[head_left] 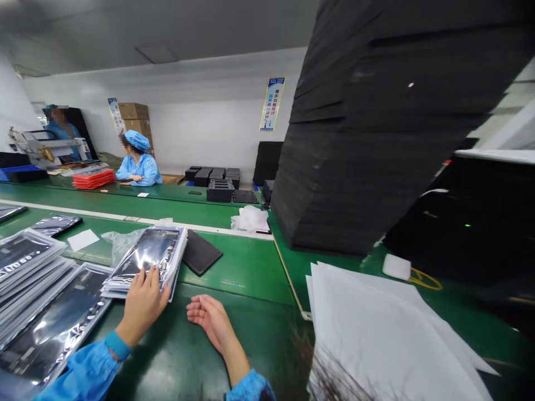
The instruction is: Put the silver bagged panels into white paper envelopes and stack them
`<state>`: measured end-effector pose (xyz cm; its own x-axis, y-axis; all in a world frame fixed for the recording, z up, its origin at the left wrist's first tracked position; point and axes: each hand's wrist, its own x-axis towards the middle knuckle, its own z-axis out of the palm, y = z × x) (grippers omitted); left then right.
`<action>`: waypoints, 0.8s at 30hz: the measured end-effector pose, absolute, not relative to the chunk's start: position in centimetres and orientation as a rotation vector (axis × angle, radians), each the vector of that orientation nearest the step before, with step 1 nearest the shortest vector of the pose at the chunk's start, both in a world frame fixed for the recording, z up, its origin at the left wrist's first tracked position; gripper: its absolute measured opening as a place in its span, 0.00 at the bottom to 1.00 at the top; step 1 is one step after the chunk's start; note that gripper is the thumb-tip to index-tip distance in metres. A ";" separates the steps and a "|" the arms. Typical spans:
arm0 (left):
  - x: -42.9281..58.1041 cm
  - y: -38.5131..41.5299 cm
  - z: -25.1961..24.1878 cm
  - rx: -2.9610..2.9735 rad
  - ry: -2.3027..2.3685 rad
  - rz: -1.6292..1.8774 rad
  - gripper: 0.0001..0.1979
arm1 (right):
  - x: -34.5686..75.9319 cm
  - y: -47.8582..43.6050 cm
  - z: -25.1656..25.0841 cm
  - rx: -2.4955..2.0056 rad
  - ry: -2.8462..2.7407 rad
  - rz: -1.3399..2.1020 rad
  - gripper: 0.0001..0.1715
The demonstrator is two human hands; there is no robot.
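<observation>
My left hand (142,303) lies flat with fingers stretched out on the near edge of a stack of shiny silver bagged panels (148,257) on the green table (246,267). My right hand (211,320) rests on the table just to the right of that stack, palm turned up, fingers loosely curled, nothing in it. Both arms wear blue sleeves. More bagged panels (45,317) lie fanned out at the left. A dark flat pad (200,252) sits behind the stack.
A tall stack of black foam trays (376,139) rises at the right. White sheets (388,334) lie at lower right. Two people in blue work at the far bench, near red trays (93,179), black trays (220,191) and cardboard boxes (134,118).
</observation>
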<state>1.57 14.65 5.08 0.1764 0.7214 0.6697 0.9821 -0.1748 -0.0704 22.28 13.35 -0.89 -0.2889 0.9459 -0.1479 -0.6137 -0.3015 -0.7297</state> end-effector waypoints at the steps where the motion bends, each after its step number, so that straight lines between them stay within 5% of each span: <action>1: 1.9 14.7 5.2 -1.935 -1.610 -0.664 0.22 | 22.2 13.5 -1.1 -0.705 -0.687 1.800 0.21; 17: 2.8 14.8 8.5 -2.046 -1.520 -0.754 0.10 | 21.9 14.3 -2.1 -0.688 -0.678 1.818 0.14; 24: 0.9 12.1 11.3 -1.939 -1.215 -0.956 0.07 | 22.0 14.1 -1.0 -0.675 -0.656 1.819 0.23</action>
<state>0.86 12.09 11.34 0.3050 0.4487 0.8401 0.9222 -0.3595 -0.1428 22.04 14.09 -1.03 -0.3011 0.9428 -0.1430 -0.6345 -0.3100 -0.7080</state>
